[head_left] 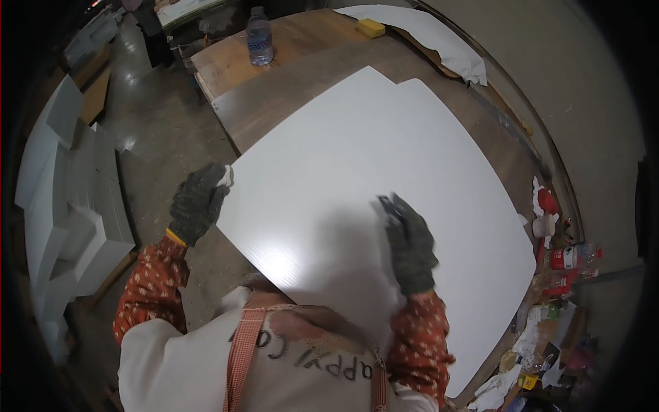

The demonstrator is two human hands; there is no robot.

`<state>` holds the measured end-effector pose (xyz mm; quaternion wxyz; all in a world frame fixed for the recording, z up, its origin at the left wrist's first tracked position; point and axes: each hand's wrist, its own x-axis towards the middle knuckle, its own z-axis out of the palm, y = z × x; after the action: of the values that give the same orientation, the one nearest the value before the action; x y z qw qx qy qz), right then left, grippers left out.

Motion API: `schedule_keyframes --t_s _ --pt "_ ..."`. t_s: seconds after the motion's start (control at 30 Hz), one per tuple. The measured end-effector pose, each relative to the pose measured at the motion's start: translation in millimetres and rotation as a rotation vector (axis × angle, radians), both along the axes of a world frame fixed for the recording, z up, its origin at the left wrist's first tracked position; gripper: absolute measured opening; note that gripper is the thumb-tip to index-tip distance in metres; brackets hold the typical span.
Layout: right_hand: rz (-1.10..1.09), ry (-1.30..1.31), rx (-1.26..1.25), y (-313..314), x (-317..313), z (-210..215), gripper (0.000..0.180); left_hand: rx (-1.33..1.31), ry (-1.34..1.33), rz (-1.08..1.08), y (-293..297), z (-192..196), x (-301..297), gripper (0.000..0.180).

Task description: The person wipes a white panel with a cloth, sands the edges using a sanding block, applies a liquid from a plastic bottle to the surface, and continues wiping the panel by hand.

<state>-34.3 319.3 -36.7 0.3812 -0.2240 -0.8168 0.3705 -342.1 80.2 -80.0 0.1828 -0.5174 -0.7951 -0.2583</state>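
Observation:
A large white board (384,172) lies flat on a brown wooden table (274,89), on top of a second white sheet whose corner shows at the far edge. My left hand (197,201), in a dark work glove, grips the board's left corner. My right hand (410,245), also gloved, rests on the board's surface near its middle and holds a small dark tool against it; the tool's kind is unclear.
A clear water bottle (259,36) and a yellow sponge (371,27) stand at the table's far end, beside a white sheet (439,38). Stacks of white boards (65,206) stand on the floor at left. Cans, rags and clutter (559,275) crowd the right edge.

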Motion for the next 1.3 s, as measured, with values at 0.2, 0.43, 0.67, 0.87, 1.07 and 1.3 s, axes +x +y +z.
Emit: schedule_keyframes --t_s 0.2,0.43,0.67,0.87,1.07,1.3 --pt "-0.143 -0.427 0.250 51 -130 -25 0.034 0.211 -0.385 -0.108 9 -30 3 0.033" --pt "-0.253 -0.665 0.223 60 -175 -27 0.034 0.187 -0.682 -0.210 14 -34 8 0.037" --pt "-0.242 -0.872 0.285 63 -187 -18 0.037 0.272 -0.868 -0.248 10 -27 10 0.034" --pt "-0.233 -0.937 0.313 65 -195 -15 0.037 0.306 -0.768 -0.365 9 -29 3 0.036" --pt "-0.185 -0.937 0.346 67 -201 -13 0.032 0.267 -0.856 -0.334 9 -32 2 0.036" --pt "-0.253 -0.957 0.311 61 -207 -19 0.030 0.244 -0.722 -0.389 15 -28 -13 0.038"
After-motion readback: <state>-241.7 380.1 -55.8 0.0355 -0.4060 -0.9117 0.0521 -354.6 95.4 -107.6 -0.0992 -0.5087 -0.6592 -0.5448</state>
